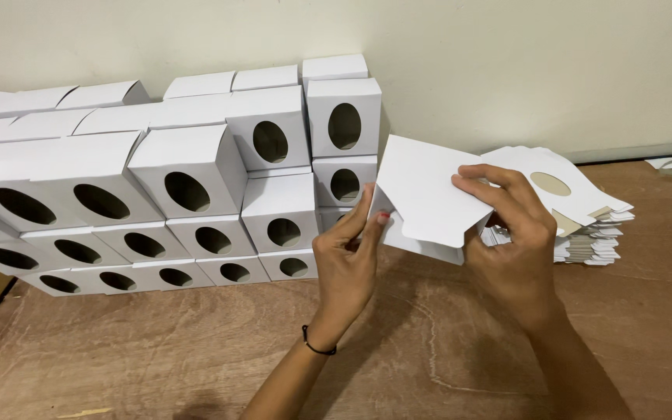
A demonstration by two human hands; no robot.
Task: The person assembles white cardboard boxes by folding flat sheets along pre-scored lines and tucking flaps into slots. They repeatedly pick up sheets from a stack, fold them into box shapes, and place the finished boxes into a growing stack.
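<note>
Carton [429, 198] above tabletop [429, 350] middle | left hand [345, 260] pinches left edge | right hand [511, 233] grips right side | flat stack [585, 225] right

Looks like a small packaging workshop or home-based assembly spot w/ no machinery in view. Dozens of folded white cardboard boxes with oval windows [188, 190] are stacked in rows vs. a plain cream wall [507, 70] along the far edge of a bare plywood worktop [445, 342]. A pile of flat unfolded box blanks [585, 225] sits at the far right edge.
</note>
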